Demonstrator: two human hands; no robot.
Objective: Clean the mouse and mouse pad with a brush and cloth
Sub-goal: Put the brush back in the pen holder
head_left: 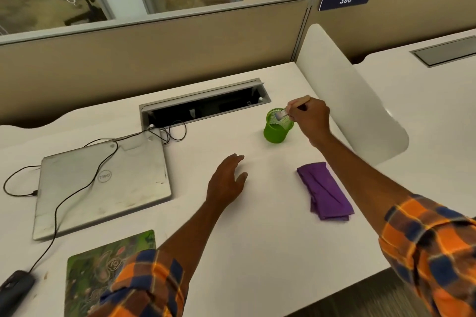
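**Brush at the holder mouth: tipping and snagging risks noted**

Your right hand [310,118] pinches the small wooden-handled brush with pale bristles [301,100]. Its fingers are curled round the handle, and the bristle end sits at the mouth of the round green wire-mesh cup [277,131]. I cannot tell at this range whether the bristles touch the rim. The cup is light, open mesh, so a snag or a sideways pull could tip it on the smooth white desk [257,239]. Your left hand [226,180] is spread with fingers straight, holds nothing, and is low over the desk near its centre.

The dark, rounded wired mouse [15,288] lies at the near left edge. It is just left of the rectangular green printed mouse pad [103,270], which your left sleeve partly covers. Both are well apart from the brush. The thin black cable [74,193] trails over the closed, scuffed silver laptop [103,183], and dragging the mouse could pull it taut. The folded purple cloth [324,190], soft and creased, lies right of centre, where a passing sleeve could sweep it off.
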